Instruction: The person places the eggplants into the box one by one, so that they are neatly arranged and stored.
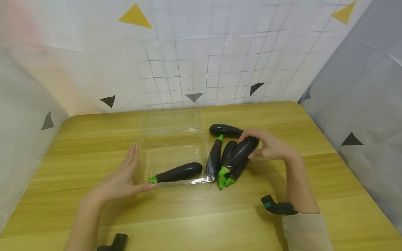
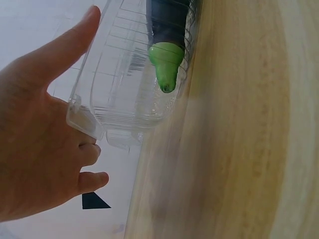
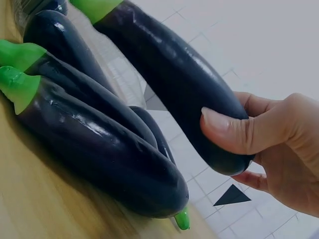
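Our bare right hand [image 1: 270, 144] pinches a glossy, dark-purple, green-stemmed eggplant [image 1: 240, 153] by its fat end, above similar eggplants [image 1: 225, 130] | Our left hand [image 1: 120, 180], spread wide, flanks a clear plastic box [image 1: 207, 179] | We should raise the stem clear, bracing the rim lightly.

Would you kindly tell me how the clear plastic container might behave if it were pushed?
The clear plastic container has thin, see-through walls, so it is probably light and apt to flex. Sitting low and broad on the table, it would likely slide rather than tip. The rounded eggplant inside might roll.
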Action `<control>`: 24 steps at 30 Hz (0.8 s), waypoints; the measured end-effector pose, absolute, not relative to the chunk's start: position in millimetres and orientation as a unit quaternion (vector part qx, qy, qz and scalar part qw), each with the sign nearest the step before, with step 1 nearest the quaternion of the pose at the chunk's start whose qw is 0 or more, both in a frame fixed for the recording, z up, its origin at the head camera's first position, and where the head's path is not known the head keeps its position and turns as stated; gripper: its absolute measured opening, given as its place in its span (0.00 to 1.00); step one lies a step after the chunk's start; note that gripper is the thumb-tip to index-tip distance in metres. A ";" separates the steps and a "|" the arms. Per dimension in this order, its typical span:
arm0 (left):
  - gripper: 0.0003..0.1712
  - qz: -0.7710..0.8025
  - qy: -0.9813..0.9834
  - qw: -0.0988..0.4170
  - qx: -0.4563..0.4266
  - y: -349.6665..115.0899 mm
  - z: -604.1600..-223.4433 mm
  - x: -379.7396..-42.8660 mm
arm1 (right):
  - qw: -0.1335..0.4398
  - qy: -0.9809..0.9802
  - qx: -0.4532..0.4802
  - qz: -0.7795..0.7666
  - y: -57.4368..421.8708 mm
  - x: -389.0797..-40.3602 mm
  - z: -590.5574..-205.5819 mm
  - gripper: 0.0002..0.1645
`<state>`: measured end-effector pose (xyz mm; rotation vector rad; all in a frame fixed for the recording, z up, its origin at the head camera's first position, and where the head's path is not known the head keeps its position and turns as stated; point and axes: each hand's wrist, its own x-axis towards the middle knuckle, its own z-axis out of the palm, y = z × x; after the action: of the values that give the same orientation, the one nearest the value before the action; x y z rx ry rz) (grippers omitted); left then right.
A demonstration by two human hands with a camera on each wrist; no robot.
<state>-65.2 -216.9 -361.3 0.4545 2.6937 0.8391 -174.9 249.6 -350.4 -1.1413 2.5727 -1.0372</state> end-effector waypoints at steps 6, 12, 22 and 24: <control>0.73 0.286 0.935 0.141 0.154 -217.7 -363.1 -65.3 | 0.059 0.851 -0.371 -0.366 248.4 -172.1 -346.3 0.31; 0.72 0.288 0.935 0.141 0.154 -217.9 -362.4 -64.9 | 0.027 0.857 -0.357 -0.370 242.9 -169.6 -342.2 0.31; 0.73 0.294 0.933 0.145 0.149 -217.1 -362.9 -64.8 | -0.066 0.850 -0.371 -0.368 219.1 -158.6 -330.5 0.31; 0.73 0.293 0.933 0.144 0.150 -217.0 -363.6 -65.0 | -0.080 0.847 -0.373 -0.370 214.2 -156.1 -328.0 0.30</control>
<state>-65.0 -217.0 -363.6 0.4320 2.6891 0.8454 -156.1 214.2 -328.0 -1.2374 2.8058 -1.2257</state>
